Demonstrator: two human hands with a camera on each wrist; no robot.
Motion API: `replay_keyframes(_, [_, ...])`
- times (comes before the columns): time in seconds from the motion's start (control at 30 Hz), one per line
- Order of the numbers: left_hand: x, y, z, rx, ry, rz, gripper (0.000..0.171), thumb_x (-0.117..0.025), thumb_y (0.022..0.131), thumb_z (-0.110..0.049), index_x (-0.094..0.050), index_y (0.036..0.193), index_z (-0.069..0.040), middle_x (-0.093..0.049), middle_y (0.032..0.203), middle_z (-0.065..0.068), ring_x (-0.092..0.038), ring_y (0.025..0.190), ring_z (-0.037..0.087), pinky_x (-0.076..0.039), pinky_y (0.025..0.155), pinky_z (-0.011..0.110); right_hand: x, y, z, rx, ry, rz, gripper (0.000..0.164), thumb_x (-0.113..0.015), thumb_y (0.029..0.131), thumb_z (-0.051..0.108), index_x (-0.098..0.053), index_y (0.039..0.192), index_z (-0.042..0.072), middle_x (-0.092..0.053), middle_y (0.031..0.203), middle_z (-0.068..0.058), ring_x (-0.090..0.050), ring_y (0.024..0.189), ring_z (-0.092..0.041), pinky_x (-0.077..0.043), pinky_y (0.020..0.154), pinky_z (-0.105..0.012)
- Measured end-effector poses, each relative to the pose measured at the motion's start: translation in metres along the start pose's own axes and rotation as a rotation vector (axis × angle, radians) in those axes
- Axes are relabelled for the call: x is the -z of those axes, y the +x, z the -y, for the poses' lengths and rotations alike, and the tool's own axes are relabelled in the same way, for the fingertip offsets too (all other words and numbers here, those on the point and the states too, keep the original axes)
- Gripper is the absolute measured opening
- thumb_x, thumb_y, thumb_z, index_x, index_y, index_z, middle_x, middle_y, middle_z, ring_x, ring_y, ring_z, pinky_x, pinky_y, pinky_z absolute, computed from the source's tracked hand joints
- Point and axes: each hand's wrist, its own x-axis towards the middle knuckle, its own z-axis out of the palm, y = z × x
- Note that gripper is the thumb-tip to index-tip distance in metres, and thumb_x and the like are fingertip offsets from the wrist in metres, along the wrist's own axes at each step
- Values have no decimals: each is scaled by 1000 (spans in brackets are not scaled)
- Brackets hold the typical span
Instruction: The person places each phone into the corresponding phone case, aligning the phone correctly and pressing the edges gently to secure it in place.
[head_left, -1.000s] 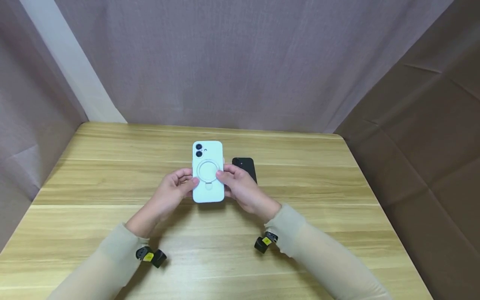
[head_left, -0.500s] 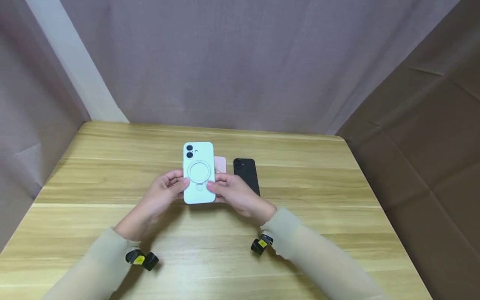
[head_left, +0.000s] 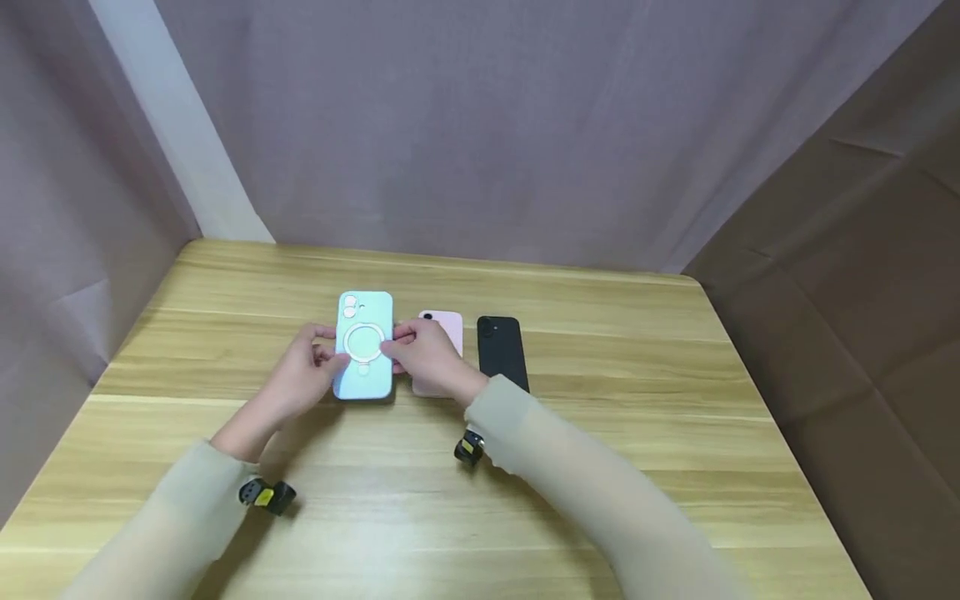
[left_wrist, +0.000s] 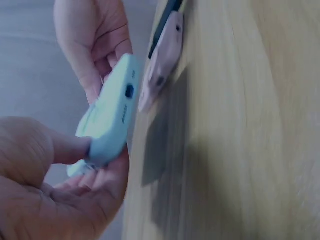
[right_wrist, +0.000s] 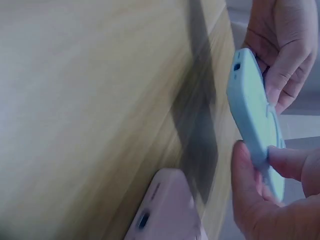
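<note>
A light blue phone (head_left: pixel 364 385) with two camera lenses and a round ring on its back is held between both hands, back side up. My left hand (head_left: pixel 303 373) pinches its left edge, thumb on the back and fingers beneath. On the opposite edge, my right hand (head_left: pixel 429 354) pinches it the same way, thumb near the ring. Both wrist views show the phone raised off the wood, its shadow below and its charging port (left_wrist: pixel 129 92) facing the wrists. A pink phone (head_left: pixel 447 325) lies on the table just right of it, partly covered by my right hand.
A black phone (head_left: pixel 501 346) lies to the right of the pink one, its lower end behind my right sleeve (head_left: pixel 517 417). The wooden table (head_left: pixel 637 400) reaches back to a grey curtain (head_left: pixel 480 125). Brown cloth (head_left: pixel 862 275) hangs along the right side.
Both hands have carried the light blue phone to the left in view and tilted it flatter. The pink phone, hidden at first, now shows beside it.
</note>
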Motion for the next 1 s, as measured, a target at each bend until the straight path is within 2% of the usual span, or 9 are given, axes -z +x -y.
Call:
replay_keyframes(0.13, [3, 10, 5, -7, 140, -9, 45, -58, 95, -3, -35, 130, 12, -59, 99, 25, -59, 85, 28, -55, 65, 29, -11, 12, 6, -87, -79, -18, 23, -70, 89, 13, -61, 104, -2, -64, 86, -6, -69, 79, -26, -55, 65, -26])
replay_keyframes(0.23, [3, 14, 10, 7, 209, 13, 44, -59, 93, -3, -37, 127, 14, -59, 100, 25, -60, 88, 31, -55, 69, 32, -17, 17, 7, -132, -142, -21, 13, -72, 87, 11, -65, 88, 1, -63, 77, -5, -65, 68, -18, -48, 55, -22])
replay_keyframes(0.3, [3, 16, 11, 21, 247, 22, 41, -60, 92, -3, -40, 124, 14, -58, 101, 24, -58, 91, 31, -54, 73, 34, -20, 18, 6, -137, -189, -28, 16, -73, 85, 10, -63, 78, 2, -59, 67, -4, -57, 58, -14, -41, 48, -22])
replay_keyframes(0.4, [3, 19, 12, 37, 305, 19, 36, -62, 91, -4, -46, 118, 13, -56, 100, 21, -55, 92, 30, -52, 76, 35, -24, 19, 6, -107, -303, -45, 21, -76, 82, 12, -59, 74, 3, -53, 64, -2, -48, 55, -13, -38, 46, -24])
replay_keyframes(0.47, [3, 21, 12, 42, 336, 17, 33, -64, 91, -5, -49, 114, 13, -56, 99, 20, -54, 91, 29, -51, 76, 36, -25, 19, 6, -69, -412, -47, 22, -78, 81, 15, -59, 78, 3, -52, 69, -2, -48, 59, -14, -41, 50, -25])
replay_keyframes(0.57, [2, 22, 14, 46, 365, 16, 31, -66, 90, -8, -53, 110, 11, -57, 96, 18, -54, 87, 28, -50, 74, 35, -27, 18, 7, -19, -580, -37, 27, -78, 82, 22, -61, 90, 2, -59, 81, -5, -54, 70, -16, -48, 61, -27])
replay_keyframes(0.67, [1, 21, 16, 27, 377, 17, 29, -67, 90, -10, -56, 109, 9, -58, 92, 15, -54, 85, 26, -49, 72, 34, -30, 15, 5, -19, -674, -25, 41, -77, 83, 27, -61, 106, -3, -64, 96, -9, -58, 80, -19, -51, 73, -29])
replay_keyframes(0.83, [-1, 14, 21, -11, 369, 4, 26, -67, 90, -10, -58, 106, 8, -58, 89, 13, -53, 82, 25, -48, 71, 35, -35, 13, 0, -41, -696, -23, 69, -77, 84, 31, -47, 133, -7, -60, 122, -17, -59, 105, -23, -48, 94, -30])
replay_keyframes(1.0, [-5, 10, 27, -10, 317, -6, 28, -67, 91, -10, -56, 109, 7, -57, 91, 12, -53, 83, 25, -49, 73, 35, -33, 10, -3, -75, -574, -23, 76, -78, 83, 25, -38, 140, -4, -57, 127, -17, -56, 115, -25, -45, 99, -32])
